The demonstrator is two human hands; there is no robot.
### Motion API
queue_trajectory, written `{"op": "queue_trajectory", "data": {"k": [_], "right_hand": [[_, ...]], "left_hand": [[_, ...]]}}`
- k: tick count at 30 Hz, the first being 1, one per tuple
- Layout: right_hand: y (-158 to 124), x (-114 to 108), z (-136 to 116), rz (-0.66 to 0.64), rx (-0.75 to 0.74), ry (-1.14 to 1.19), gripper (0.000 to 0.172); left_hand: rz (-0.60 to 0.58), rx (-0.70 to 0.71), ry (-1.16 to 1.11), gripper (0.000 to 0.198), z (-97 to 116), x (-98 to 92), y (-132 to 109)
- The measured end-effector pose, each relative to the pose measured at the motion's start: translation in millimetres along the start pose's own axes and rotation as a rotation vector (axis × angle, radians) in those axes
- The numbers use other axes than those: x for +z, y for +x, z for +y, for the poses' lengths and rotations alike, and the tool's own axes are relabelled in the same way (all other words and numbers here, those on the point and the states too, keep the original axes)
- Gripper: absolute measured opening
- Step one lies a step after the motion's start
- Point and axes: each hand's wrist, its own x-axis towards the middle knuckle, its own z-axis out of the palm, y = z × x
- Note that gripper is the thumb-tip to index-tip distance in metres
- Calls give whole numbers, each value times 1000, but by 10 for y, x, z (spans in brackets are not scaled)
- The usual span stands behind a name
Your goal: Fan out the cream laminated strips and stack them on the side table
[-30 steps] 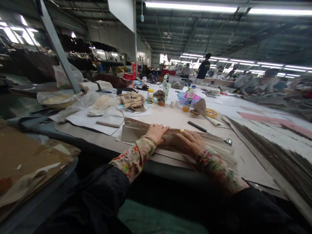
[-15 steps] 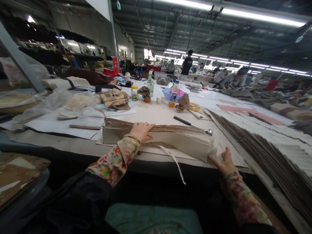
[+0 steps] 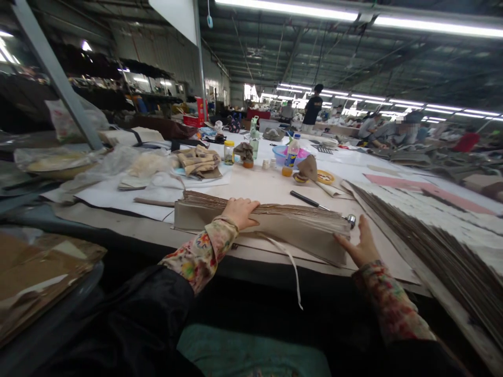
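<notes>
A long stack of beige-grey cut fabric pieces (image 3: 298,233) stands on edge along the front of the table, its brown layered edges facing up. My left hand (image 3: 240,212) grips the stack near its middle, fingers over the top and thumb down the front face. At the right end, my right hand (image 3: 362,245) is open, with the thumb against the corner and the other fingers raised and spread. A narrow white strip (image 3: 294,275) hangs from below the stack over the table edge. Behind lies a black-handled tool (image 3: 304,199); a shiny metal knob (image 3: 351,221) shows by the right end.
Long rows of layered pieces (image 3: 428,251) lie on the right. Folded tan cloth (image 3: 198,161) and plastic bags (image 3: 137,162) sit at back left. A drink bottle (image 3: 292,149) and a jar (image 3: 229,153) stand farther back. Cardboard (image 3: 43,277) is at lower left. Several people work beyond.
My right hand has moved up along the stack's right end, its fingers now higher. My left hand stays on the stack. The whole view has shifted slightly.
</notes>
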Motion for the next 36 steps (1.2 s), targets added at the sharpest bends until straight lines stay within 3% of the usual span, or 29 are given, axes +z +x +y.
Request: {"op": "queue_trajectory", "data": {"k": [2,6,9,12,14,17,20,22,25,27,29,31,32,34,36], "right_hand": [[89,32,-280,21,-209,-171,94],[318,404,-869,-207,-521,-416,85],[492,795,-1088,-445,-588,-582,82],[620,1021,-1144,-697,-563,-665,66],[629,1024,-1167,-751,-564,-669,52],[458,856,-1250,-774,-588,-669,43],[101,607,-1364,-805,-565,-675,37],[-147,446,-1417,-800,-533,-660,34],[-405,248,-1426,-829,-404,-600,37],[-504,152,-1391,-868,-291,-531,39],[-600,93,-1334,-878,-202,-439,41],[-734,76,-1256,-885,-152,-300,41],[-821,86,-1208,-901,-141,-214,42],[-1024,141,-1096,-961,-172,-39,44],[-1244,232,-981,-1019,-311,98,49]], "left_hand": [[25,13,13,57,7,13,-14],[46,5,27,56,9,29,-52],[67,24,26,56,-4,37,-80],[73,35,13,54,-19,22,-81],[52,33,-7,53,-13,-7,-81],[-1,55,-51,52,42,-75,-174],[12,127,-127,48,156,-176,-481],[99,167,-228,48,270,-253,-805],[337,72,-483,39,495,-307,-1351],[384,-63,-745,26,649,-233,-1668],[189,-238,-1085,20,754,-60,-1899],[-59,-442,-1487,36,774,148,-2040],[-130,-538,-1704,47,750,234,-2081],[-126,-678,-2110,65,648,322,-2116],[-55,-740,-2381,71,523,290,-2099]]}}
